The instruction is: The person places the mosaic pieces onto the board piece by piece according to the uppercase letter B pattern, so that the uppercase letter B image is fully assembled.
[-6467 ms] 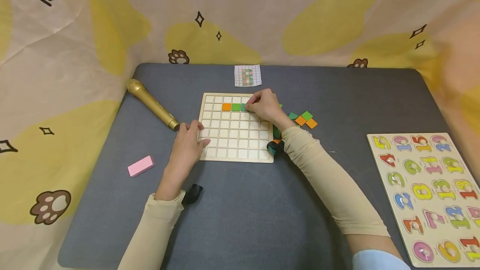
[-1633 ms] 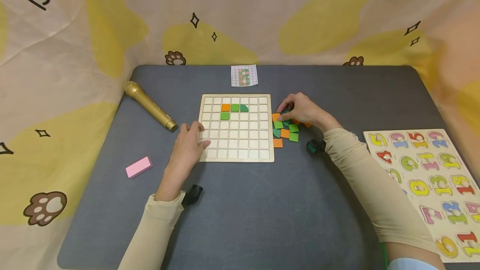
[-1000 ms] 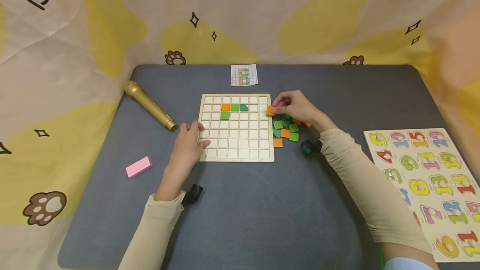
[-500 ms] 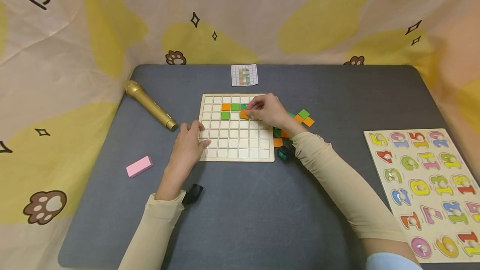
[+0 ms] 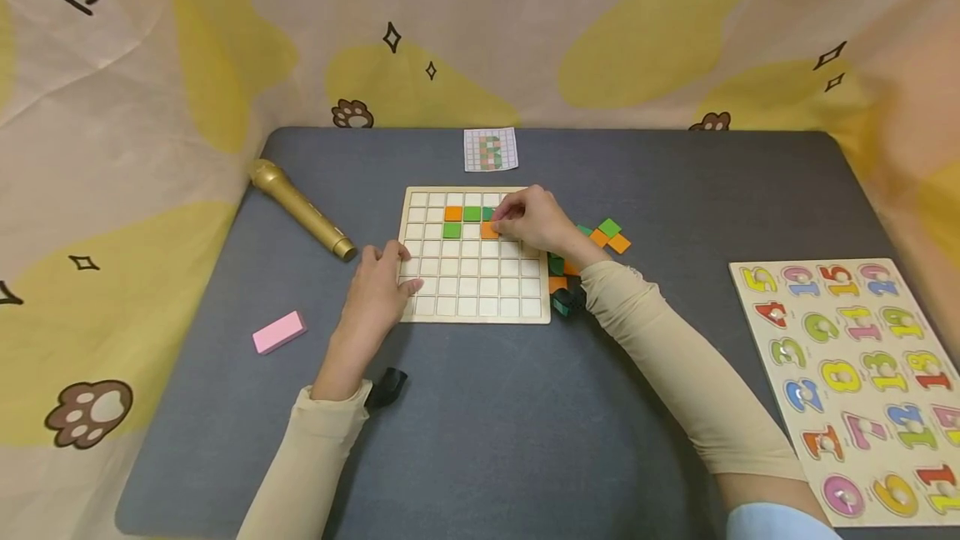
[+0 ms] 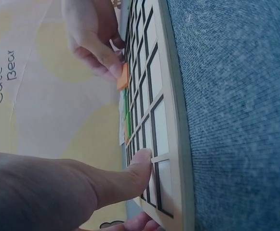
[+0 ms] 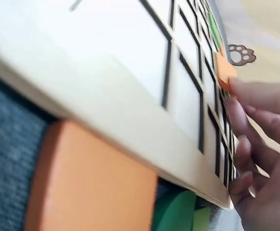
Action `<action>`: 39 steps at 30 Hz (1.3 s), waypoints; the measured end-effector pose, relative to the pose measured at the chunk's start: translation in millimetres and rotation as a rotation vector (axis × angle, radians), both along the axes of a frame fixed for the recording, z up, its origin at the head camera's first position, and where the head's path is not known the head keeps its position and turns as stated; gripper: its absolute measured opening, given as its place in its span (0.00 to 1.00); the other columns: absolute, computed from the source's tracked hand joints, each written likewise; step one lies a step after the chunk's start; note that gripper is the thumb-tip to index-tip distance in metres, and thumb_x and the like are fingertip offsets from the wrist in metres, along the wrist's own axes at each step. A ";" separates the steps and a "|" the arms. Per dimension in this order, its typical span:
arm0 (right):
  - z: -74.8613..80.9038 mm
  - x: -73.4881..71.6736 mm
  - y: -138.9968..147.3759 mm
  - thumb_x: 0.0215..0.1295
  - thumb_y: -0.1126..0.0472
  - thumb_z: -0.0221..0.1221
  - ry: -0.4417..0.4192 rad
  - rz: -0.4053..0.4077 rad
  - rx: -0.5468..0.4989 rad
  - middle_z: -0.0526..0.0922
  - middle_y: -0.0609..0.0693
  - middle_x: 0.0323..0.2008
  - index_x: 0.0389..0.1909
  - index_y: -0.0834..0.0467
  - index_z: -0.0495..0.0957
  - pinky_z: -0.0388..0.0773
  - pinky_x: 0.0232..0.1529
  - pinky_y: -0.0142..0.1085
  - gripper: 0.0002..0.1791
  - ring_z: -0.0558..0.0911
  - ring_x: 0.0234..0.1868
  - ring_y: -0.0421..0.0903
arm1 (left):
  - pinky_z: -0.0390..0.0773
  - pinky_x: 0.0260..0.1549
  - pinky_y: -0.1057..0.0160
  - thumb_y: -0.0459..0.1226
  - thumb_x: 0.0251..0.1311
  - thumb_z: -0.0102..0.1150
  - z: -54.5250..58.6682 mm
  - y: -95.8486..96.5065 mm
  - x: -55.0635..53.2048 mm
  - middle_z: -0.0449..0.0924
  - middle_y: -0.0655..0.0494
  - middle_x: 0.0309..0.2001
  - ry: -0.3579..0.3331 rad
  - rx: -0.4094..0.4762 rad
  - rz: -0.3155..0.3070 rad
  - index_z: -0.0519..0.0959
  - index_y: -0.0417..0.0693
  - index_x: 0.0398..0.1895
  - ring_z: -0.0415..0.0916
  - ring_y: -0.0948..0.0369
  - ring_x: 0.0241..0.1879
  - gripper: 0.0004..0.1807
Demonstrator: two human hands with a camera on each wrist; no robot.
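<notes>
My right hand [image 5: 534,219] pinches an orange square tile [image 5: 488,230] at a cell in the second row from the top that holds tiles. In the right wrist view, this orange tile [image 7: 225,72] is tilted, its edge at the grid. The wooden grid board [image 5: 468,284] also bears an orange tile [image 5: 453,213], a green tile [image 5: 472,213], a dark green rounded tile partly behind my fingers, and a second green tile [image 5: 452,230]. My left hand [image 5: 372,288] grips the board's left edge, its thumb [image 6: 140,171] on top and fingers mostly hidden beyond the edge.
Loose orange and green tiles [image 5: 609,227] lie right of the board, partly under my right forearm. A printed pattern card [image 5: 491,149] lies behind it. A gold microphone [image 5: 303,211] and pink block [image 5: 279,332] lie left, a number puzzle board [image 5: 847,390] right.
A green tile has come to lie below the first orange one. My right hand has since picked an orange tile from the pile and carried it left onto the grid. The left hand stays put.
</notes>
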State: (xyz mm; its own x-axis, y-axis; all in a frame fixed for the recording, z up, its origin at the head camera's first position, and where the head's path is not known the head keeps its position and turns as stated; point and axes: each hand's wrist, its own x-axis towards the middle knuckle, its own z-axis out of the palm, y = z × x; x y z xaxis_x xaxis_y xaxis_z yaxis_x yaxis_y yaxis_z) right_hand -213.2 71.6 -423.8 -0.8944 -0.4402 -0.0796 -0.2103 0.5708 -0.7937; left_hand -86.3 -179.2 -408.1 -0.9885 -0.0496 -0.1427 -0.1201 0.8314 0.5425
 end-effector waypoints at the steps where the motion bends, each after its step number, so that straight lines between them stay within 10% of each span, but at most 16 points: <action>1: -0.7 0.0 -0.6 0.71 0.61 0.68 0.009 -0.001 0.005 0.88 0.55 0.38 0.41 0.58 0.90 0.74 0.38 0.37 0.05 0.79 0.33 0.47 | 0.74 0.54 0.34 0.35 0.69 0.69 -0.2 -0.2 0.1 0.69 0.30 0.58 -0.001 0.001 0.001 0.72 0.38 0.62 0.75 0.32 0.56 0.23; 39: 26.6 -8.5 99.3 0.69 0.64 0.70 -0.186 0.078 0.263 0.80 0.60 0.50 0.53 0.62 0.83 0.72 0.55 0.48 0.14 0.74 0.51 0.56 | 0.76 0.49 0.35 0.36 0.72 0.66 0.5 1.1 2.6 0.67 0.31 0.59 -0.033 -0.002 0.009 0.70 0.40 0.63 0.74 0.32 0.54 0.22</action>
